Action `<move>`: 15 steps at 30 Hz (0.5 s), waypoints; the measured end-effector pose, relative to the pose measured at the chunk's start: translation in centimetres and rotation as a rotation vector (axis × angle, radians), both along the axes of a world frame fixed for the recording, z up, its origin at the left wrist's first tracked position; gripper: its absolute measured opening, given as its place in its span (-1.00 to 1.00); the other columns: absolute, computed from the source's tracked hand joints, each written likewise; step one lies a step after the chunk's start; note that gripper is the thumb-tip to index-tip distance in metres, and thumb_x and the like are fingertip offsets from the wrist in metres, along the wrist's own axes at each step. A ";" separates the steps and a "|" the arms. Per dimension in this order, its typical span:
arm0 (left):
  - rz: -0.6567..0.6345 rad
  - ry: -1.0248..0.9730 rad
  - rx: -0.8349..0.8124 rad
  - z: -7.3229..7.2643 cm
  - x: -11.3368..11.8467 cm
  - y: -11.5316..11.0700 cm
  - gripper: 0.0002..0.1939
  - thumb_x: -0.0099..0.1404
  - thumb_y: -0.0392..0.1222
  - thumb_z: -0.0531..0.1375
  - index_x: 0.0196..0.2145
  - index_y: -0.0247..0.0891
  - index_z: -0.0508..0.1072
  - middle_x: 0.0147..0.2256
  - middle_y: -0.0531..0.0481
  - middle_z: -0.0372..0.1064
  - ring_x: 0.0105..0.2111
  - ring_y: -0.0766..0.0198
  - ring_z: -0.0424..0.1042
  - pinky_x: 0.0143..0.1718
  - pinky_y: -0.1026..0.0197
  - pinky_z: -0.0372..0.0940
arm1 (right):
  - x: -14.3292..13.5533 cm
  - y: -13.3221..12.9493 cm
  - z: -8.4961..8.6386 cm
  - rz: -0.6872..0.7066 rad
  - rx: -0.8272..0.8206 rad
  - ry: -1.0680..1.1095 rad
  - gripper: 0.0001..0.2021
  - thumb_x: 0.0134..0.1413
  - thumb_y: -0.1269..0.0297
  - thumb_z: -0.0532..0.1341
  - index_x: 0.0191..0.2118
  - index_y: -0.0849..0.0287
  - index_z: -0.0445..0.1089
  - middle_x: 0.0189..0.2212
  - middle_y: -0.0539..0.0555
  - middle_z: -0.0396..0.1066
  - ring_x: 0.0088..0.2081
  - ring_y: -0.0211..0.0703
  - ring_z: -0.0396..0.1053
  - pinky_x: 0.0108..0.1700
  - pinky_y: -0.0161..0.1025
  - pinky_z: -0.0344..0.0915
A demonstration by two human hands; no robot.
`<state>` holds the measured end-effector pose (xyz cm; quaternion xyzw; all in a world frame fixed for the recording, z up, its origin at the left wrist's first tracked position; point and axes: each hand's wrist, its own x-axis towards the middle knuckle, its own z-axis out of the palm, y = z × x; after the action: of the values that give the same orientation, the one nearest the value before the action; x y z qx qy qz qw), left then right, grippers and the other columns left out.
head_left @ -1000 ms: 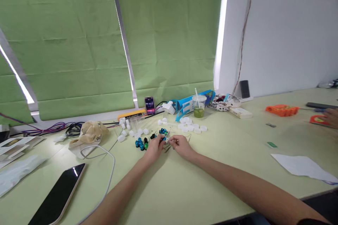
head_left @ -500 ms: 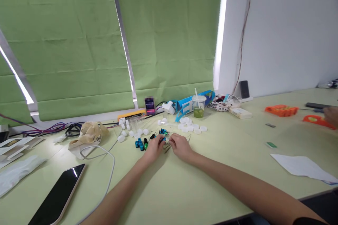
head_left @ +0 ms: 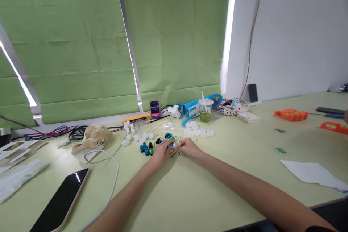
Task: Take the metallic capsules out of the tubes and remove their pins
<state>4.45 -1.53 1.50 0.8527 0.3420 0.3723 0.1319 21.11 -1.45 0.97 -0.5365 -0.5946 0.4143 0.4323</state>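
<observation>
In the middle of the table my left hand (head_left: 161, 153) has its fingers closed around a small shiny blue piece (head_left: 170, 144), partly hidden by the fingers. Right beside it, the thumb and forefinger of my right hand (head_left: 189, 148) are pinched together at some thin metal bits too small to name. Thin metal pins (head_left: 173, 154) lie under and between the hands. To the left of my left hand stand small shiny blue knobs (head_left: 145, 149), with black and green ones (head_left: 151, 150) among them. More blue and green pieces (head_left: 169, 136) lie just beyond my fingertips.
White round caps (head_left: 202, 135), clear tubes (head_left: 139, 127) and a plastic cup (head_left: 205, 110) stand behind the hands. A phone (head_left: 62, 199), a white cable (head_left: 117, 174) and a cloth pouch (head_left: 94, 139) lie left; paper (head_left: 312, 171) and orange plastic holders (head_left: 291, 115) lie right.
My right hand's fingers have shifted slightly at the blue piece, and my left hand has flattened a little over it. At the far right, another person's hand has moved mostly out of view.
</observation>
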 end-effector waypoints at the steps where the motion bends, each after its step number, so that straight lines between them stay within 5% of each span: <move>1: -0.010 0.002 -0.001 0.0 0.0 0.0 -0.69 0.27 -0.21 -0.02 -0.07 -0.16 0.37 -0.10 -0.07 0.40 -0.10 0.14 0.36 -0.07 0.11 0.25 | 0.0 0.0 0.0 -0.008 -0.015 0.005 -0.87 -0.37 0.33 0.29 -0.63 0.29 0.37 -0.69 -0.01 0.32 -0.58 -0.32 0.23 -0.51 -0.39 0.13; 10: -0.072 0.014 -0.006 -0.2 0.2 -0.1 -0.63 0.28 -0.26 -0.05 0.03 -0.17 0.28 -0.02 -0.12 0.32 -0.04 0.15 0.31 -0.03 0.10 0.20 | -0.1 0.4 -0.2 -0.035 -0.001 -0.026 -0.84 -0.42 0.34 0.32 -0.66 0.28 0.33 -0.74 -0.08 0.24 -0.63 -0.39 0.16 -0.57 -0.42 0.05; 15: 0.055 0.036 -0.074 -0.2 0.1 0.0 -0.69 0.26 -0.23 -0.02 -0.03 -0.19 0.25 -0.26 -0.05 0.43 -0.31 0.21 0.41 -0.25 0.18 0.28 | 0.1 0.2 -0.2 0.036 0.014 -0.060 -0.80 -0.29 0.25 0.29 -0.57 0.27 0.31 -0.71 -0.06 0.29 -0.70 -0.44 0.11 -0.64 -0.45 0.00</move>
<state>4.52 -1.54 1.26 0.8440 0.3811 0.3476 0.1467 21.22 -1.21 0.76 -0.5350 -0.6198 0.4016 0.4103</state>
